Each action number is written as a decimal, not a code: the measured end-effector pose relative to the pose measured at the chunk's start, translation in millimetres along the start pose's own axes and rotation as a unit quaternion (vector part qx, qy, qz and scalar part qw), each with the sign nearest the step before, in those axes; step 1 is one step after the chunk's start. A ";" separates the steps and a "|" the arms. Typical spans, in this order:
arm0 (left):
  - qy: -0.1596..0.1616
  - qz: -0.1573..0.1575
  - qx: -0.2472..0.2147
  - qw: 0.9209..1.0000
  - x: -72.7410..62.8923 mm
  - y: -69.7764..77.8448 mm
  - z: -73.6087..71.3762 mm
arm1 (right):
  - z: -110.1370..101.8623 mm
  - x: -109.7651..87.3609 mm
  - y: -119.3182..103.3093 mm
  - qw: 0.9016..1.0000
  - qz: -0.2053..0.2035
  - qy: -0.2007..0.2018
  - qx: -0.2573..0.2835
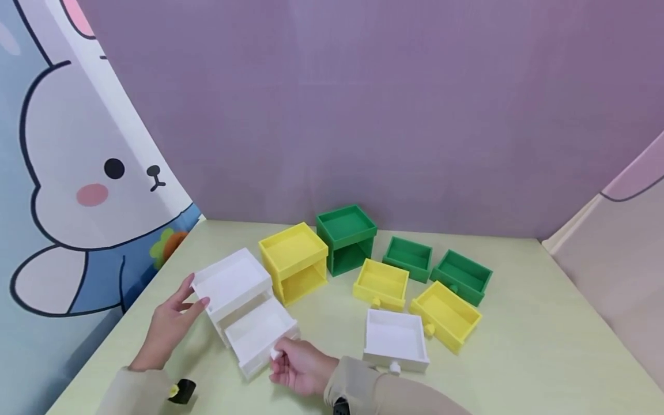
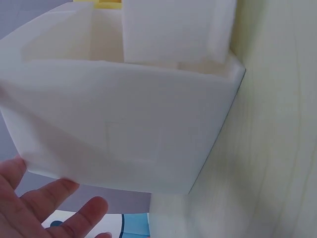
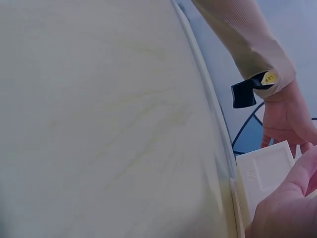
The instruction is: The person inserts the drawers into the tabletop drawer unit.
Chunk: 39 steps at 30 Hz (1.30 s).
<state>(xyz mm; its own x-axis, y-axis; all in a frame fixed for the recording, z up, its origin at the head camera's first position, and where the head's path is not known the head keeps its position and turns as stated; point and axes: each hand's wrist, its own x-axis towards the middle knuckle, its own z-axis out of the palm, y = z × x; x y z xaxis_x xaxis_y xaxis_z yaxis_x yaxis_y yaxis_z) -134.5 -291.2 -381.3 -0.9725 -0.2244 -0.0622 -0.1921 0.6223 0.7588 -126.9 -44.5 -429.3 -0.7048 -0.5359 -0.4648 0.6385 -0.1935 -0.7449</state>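
Observation:
At the left of the head view stands a small white cabinet (image 1: 231,281), a raised rim round its top. My left hand (image 1: 170,324) grips its left side, thumb and fingers spread along the upper edge; in the left wrist view, fingertips touch the wall of the white cabinet (image 2: 124,119). A white drawer (image 1: 259,329) sits partway in the cabinet's lower opening and sticks out toward me. My right hand (image 1: 303,366) pinches the knob (image 1: 275,353) on its front. The right wrist view shows only part of the right hand (image 3: 285,203), beside a white panel (image 3: 266,171).
Behind are a yellow cabinet (image 1: 294,248) and a green cabinet (image 1: 346,226), both with open fronts. To the right lie another white drawer (image 1: 395,335), two yellow drawers (image 1: 381,282) and two green drawers (image 1: 408,256). A purple backdrop (image 1: 363,115) rises behind the table (image 1: 529,323).

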 end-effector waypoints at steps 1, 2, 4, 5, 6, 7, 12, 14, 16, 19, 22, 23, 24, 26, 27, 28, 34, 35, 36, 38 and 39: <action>0.002 0.002 0.000 1.000 -0.5 -0.3 0.1 | -0.2 0.6 -0.2 1.000 -0.002 -0.001 0.001; 0.003 0.003 -0.001 1.000 -0.9 -0.4 0.2 | -0.3 1.2 -0.6 1.000 -0.003 -0.001 0.001; 0.005 0.004 -0.004 1.000 -1.6 -0.3 0.4 | -0.9 2.1 -1.1 1.000 -0.002 -0.005 -0.001; 0.006 0.005 -0.005 1.000 -1.9 -0.2 0.5 | -1.3 2.4 -1.1 1.000 -0.001 -0.008 -0.004; 0.005 0.004 -0.007 1.000 -2.1 0.0 0.6 | -1.7 2.5 -1.0 1.000 0.002 -0.011 -0.006; 0.003 0.003 -0.007 1.000 -2.3 0.2 0.6 | -2.0 2.5 -0.7 1.000 0.005 -0.014 -0.008; -0.005 -0.001 -0.003 1.000 -2.6 1.0 -0.1 | -4.2 4.4 2.2 1.000 0.008 -0.022 -0.010; -0.006 -0.001 -0.001 1.000 -2.5 0.9 -0.6 | -4.9 5.6 3.0 1.000 0.008 -0.026 -0.011; -0.007 -0.001 0.000 1.000 -2.3 0.7 -1.0 | -5.4 6.4 3.4 0.999 0.010 -0.034 -0.015; -0.007 -0.002 0.002 1.000 -1.6 0.6 -1.3 | -4.9 6.3 3.0 0.999 0.010 -0.042 -0.021; -0.006 -0.003 0.005 1.000 -1.6 0.6 -1.3 | -3.9 5.5 2.0 0.999 0.008 -0.043 -0.021; -0.006 -0.003 0.005 1.000 -2.0 0.6 -1.2 | -3.5 5.0 1.6 0.999 0.008 -0.042 -0.020; -0.006 -0.004 0.004 1.000 -2.3 0.7 -1.1 | -3.1 4.7 1.1 0.999 0.008 -0.041 -0.020; -0.003 -0.002 0.003 1.000 -3.1 0.8 -1.3 | -2.1 4.7 0.2 0.999 0.007 -0.040 -0.021; 0.001 0.001 0.004 1.000 -3.5 0.9 -1.4 | -1.7 4.9 -0.1 0.999 0.007 -0.040 -0.022; 0.006 0.005 0.004 1.000 -3.9 0.9 -1.5 | -1.2 5.2 -0.3 0.999 0.006 -0.041 -0.023; 0.014 0.010 0.000 1.000 -4.1 0.4 -1.0 | 0.7 10.1 -0.3 0.999 0.005 -0.045 -0.029; 0.011 0.007 0.000 1.000 -3.8 0.2 -0.7 | 0.7 11.3 -0.6 0.999 0.008 -0.044 -0.030; 0.008 0.004 -0.001 1.000 -3.8 0.1 -0.4 | 0.7 12.6 -0.9 0.999 0.009 -0.044 -0.031; 0.008 0.003 -0.002 1.000 -3.2 -0.2 0.1 | 0.7 14.7 -1.7 0.999 0.011 -0.041 -0.032; 0.008 0.002 -0.002 1.000 -3.4 0.0 0.4 | 0.7 15.9 -2.1 0.999 0.013 -0.039 -0.032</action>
<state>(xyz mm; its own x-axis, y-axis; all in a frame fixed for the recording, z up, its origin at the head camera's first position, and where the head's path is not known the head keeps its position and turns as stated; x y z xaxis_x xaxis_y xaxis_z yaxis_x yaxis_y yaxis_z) -131.3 -290.1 -381.3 -0.9709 -0.2346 -0.0482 -0.1877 0.6202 0.7617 -139.2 -53.2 -434.8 -0.6607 -0.6033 -0.4467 0.6333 -0.1283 -0.7632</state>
